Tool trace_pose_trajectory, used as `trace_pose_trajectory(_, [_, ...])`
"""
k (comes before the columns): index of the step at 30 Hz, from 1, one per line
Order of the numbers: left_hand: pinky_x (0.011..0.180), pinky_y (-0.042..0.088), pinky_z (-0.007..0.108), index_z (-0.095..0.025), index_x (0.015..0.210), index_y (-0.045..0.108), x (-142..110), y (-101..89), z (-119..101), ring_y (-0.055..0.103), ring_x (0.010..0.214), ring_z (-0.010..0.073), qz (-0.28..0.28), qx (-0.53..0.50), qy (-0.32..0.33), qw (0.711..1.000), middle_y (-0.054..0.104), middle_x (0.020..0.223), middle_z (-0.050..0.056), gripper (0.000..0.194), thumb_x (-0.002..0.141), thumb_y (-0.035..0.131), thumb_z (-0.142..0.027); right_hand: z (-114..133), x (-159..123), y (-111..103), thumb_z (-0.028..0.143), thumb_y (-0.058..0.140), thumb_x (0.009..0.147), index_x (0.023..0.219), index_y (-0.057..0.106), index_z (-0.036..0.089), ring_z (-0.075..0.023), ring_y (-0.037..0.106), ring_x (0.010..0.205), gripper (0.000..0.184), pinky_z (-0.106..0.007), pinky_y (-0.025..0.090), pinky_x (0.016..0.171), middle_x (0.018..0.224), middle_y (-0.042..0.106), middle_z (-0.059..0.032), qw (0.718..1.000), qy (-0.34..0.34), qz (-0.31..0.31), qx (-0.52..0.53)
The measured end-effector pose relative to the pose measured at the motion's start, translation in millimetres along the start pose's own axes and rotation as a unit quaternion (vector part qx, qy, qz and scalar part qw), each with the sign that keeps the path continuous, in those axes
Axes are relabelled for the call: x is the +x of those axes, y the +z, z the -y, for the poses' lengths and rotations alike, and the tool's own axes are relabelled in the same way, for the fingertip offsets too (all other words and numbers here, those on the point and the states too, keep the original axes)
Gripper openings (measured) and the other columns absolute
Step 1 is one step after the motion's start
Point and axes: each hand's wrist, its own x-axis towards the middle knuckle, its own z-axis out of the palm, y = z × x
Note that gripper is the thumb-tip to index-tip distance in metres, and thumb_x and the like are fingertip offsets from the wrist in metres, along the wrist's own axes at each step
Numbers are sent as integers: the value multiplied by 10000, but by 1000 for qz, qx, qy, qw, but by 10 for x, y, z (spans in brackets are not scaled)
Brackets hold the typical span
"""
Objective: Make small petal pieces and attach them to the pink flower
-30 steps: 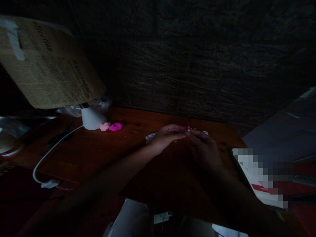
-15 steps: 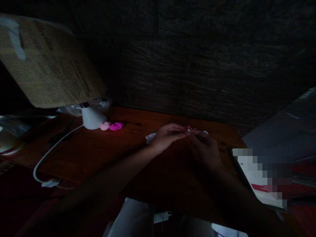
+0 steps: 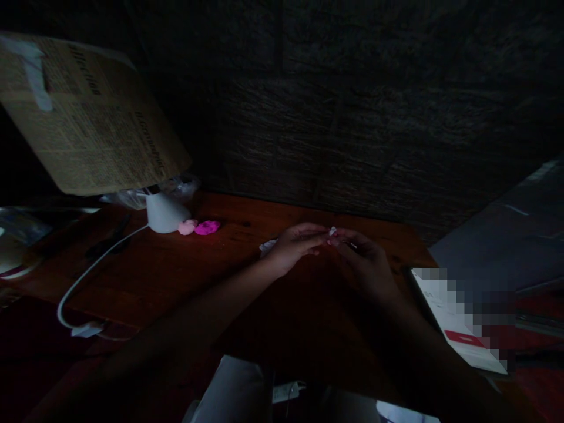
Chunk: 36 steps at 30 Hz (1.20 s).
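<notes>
My left hand [image 3: 297, 247] reaches in over the wooden table with its fingertips pinched together. My right hand [image 3: 365, 258] meets it from the other side, thumb and finger closed as well. Between the two sets of fingertips shows a small white piece of soft clay [image 3: 332, 231], partly covered by the fingers. Behind my left wrist lies a crumpled white thing [image 3: 267, 247], mostly hidden. Farther left on the table, a pale pink clay lump [image 3: 187, 227] and a bright magenta clay lump [image 3: 207, 227] sit side by side.
A lamp with a newsprint shade [image 3: 101, 123] and white base [image 3: 165, 212] stands at the left, its white cable [image 3: 77, 288] looping over the table edge. A calendar-like white booklet [image 3: 458, 329], partly blurred out, lies at the right. A dark brick wall [image 3: 308, 117] rises behind.
Pink bits that showed at my fingertips are now mostly out of sight, and the white piece stands out there. My fingers have shifted slightly; both hands stay together in nearly the same place.
</notes>
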Motion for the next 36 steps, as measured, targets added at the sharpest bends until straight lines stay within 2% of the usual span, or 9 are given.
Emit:
trace_pose_trajectory(4, [713,449,236,-168,958,740,0,4,-22,671,862,140,17,-35,-30,999,739,939,45,417,618,913,-337,2,7,-26,436,867,687,935,806,256,-152,595,741,313,-263,451,620,856,740,-24,999,20,20,24])
trace_pose_trajectory(9, [739,443,245,-169,946,742,-6,11,-34,666,869,136,25,-42,-34,998,739,949,41,395,612,920,-280,-13,19,-38,433,864,681,907,811,257,-91,437,564,292,-238,344,505,719,651,16,996,36,56,61])
trace_pose_trajectory(13, [722,437,241,-167,928,747,-8,14,-29,658,825,121,27,-41,-34,998,738,912,31,411,579,935,-278,-7,20,-39,423,863,681,891,805,256,-91,439,576,274,-243,339,508,762,647,14,996,34,53,60])
trace_pose_trajectory(18, [752,456,258,-166,980,747,-9,-4,-21,660,832,122,37,-46,-46,997,742,945,43,410,626,914,-289,-8,24,-42,440,858,690,889,798,253,-99,431,581,279,-248,336,514,737,642,12,996,44,51,58])
trace_pose_trajectory(22, [781,469,270,-165,1010,748,-13,-15,-18,664,840,124,43,-55,-57,996,748,961,54,419,641,911,-282,-13,31,-41,439,874,670,852,786,248,-102,451,605,278,-248,337,521,815,677,0,995,49,51,69])
trace_pose_trajectory(26, [771,466,256,-163,985,755,-24,-3,-29,656,814,108,36,-62,-61,996,747,941,46,422,620,928,-284,-20,30,-36,421,877,684,866,779,258,-91,424,575,263,-243,330,513,764,645,17,993,49,61,92])
trace_pose_trajectory(30, [731,464,237,-173,966,760,-41,12,-46,649,762,95,44,-77,-80,993,740,886,24,462,564,955,-290,-25,21,-38,414,911,641,889,781,268,-78,400,549,315,-227,310,485,737,611,29,986,66,83,130])
trace_pose_trajectory(36, [735,470,241,-175,969,751,-59,23,-60,647,746,89,59,-76,-91,991,728,867,16,421,598,937,-245,-13,8,-33,423,919,617,824,753,270,-89,401,558,306,-241,322,497,721,585,31,981,91,90,146])
